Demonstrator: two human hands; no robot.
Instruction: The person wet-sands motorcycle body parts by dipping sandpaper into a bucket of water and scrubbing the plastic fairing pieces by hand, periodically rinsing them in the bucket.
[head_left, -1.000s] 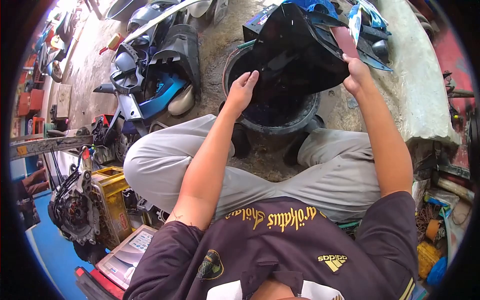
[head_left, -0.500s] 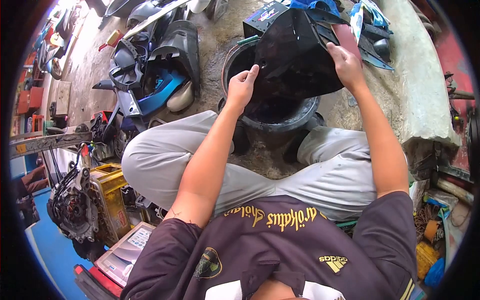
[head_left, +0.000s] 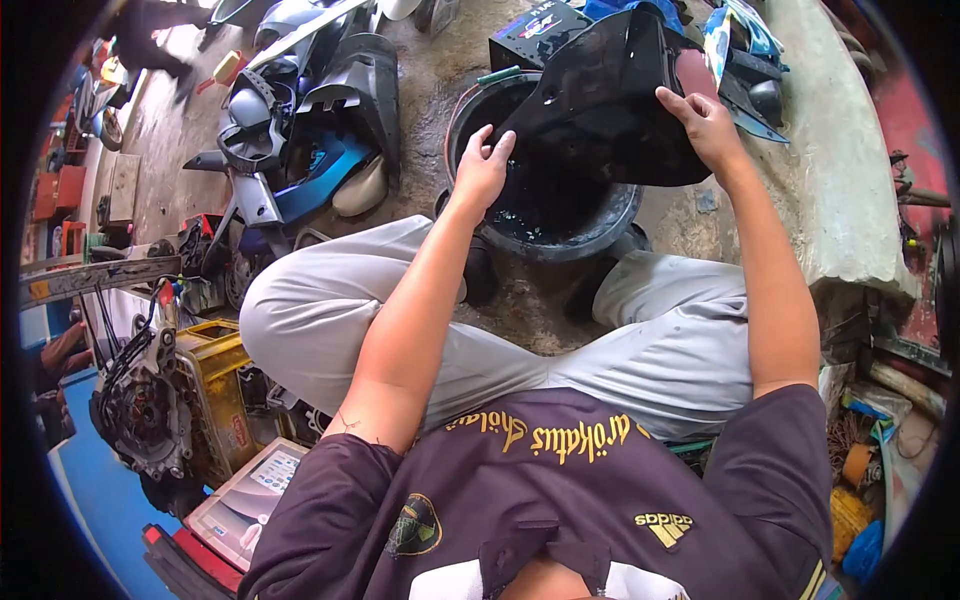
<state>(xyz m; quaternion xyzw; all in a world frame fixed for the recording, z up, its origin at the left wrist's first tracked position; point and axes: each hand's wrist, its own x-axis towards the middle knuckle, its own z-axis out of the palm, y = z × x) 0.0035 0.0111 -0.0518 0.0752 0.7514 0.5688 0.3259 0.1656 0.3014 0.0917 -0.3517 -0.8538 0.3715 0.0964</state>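
A glossy black panel [head_left: 610,110] is tilted above a round black tub [head_left: 575,245] that has dark water in it. My left hand [head_left: 484,170] grips the panel's narrow left end, thumb and fingers raised around its edge. At the panel's right edge, my right hand [head_left: 705,125] holds on, with the index finger stretched over the surface. A reddish sheet [head_left: 695,75] shows just behind my right fingers. On the tub's far left rim lies a green tube-like item [head_left: 498,75].
Motorcycle body parts [head_left: 320,165] lie on the floor at the left. A printed box [head_left: 535,38] stands behind the tub. Right of it runs a concrete ledge [head_left: 840,180]. At lower left are an engine part [head_left: 150,410] and a yellow crate [head_left: 215,400]. A person's dark leg [head_left: 150,45] shows far left.
The panel has swung and tilted up to the right, uncovering more of the tub's water. My left fingers have spread slightly. A person's leg has come into view at the upper left.
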